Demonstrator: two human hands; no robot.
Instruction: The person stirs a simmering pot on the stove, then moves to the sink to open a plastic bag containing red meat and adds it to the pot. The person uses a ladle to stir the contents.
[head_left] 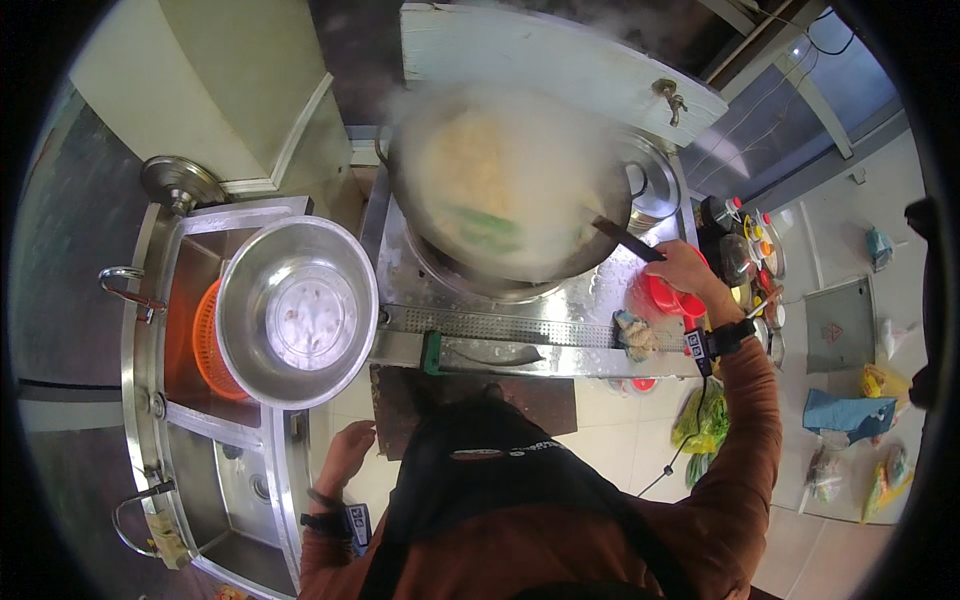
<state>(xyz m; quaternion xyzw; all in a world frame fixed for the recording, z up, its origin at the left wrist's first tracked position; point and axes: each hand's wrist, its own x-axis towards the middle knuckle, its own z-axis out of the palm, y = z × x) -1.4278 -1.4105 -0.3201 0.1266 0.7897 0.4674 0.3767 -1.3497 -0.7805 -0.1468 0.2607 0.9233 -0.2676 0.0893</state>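
Note:
A large wok (420, 215) stands on the stove under thick steam, with pale yellowish food (470, 150) and a strip of green (480, 228) showing through. My right hand (688, 272) is closed around the black handle (628, 240) of a cooking utensil that reaches over the wok's right rim. Steam hides its head. My left hand (348, 452) hangs low beside my body, fingers loosely bent, with no object visible in it. Nearest to it is a wide steel basin (345, 345), which rests over the sink's edge and has only wet marks inside.
An orange colander (207, 340) sits under the basin in the double sink (265, 440). Right of the wok are a lidded steel pot (655, 185), red plastic scoops (672, 297), a cloth (635, 335) and several seasoning bottles (740, 255). Bagged greens (700, 420) lie on the floor.

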